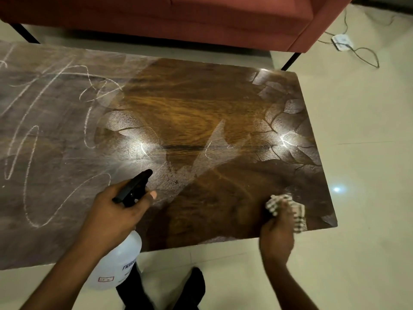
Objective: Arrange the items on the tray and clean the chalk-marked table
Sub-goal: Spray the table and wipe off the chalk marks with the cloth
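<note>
A dark wooden table fills the view. White chalk scribbles cover its left half, while the middle and right show wet wiped patches and spray droplets. My left hand grips a white spray bottle by its black trigger head, nozzle pointing over the table's near middle. My right hand holds a checked cloth on the table's near right corner. No tray is in view.
A red sofa on black legs stands just beyond the table's far edge. A white power strip with cables lies on the tiled floor at far right. My dark-trousered legs are below the near edge.
</note>
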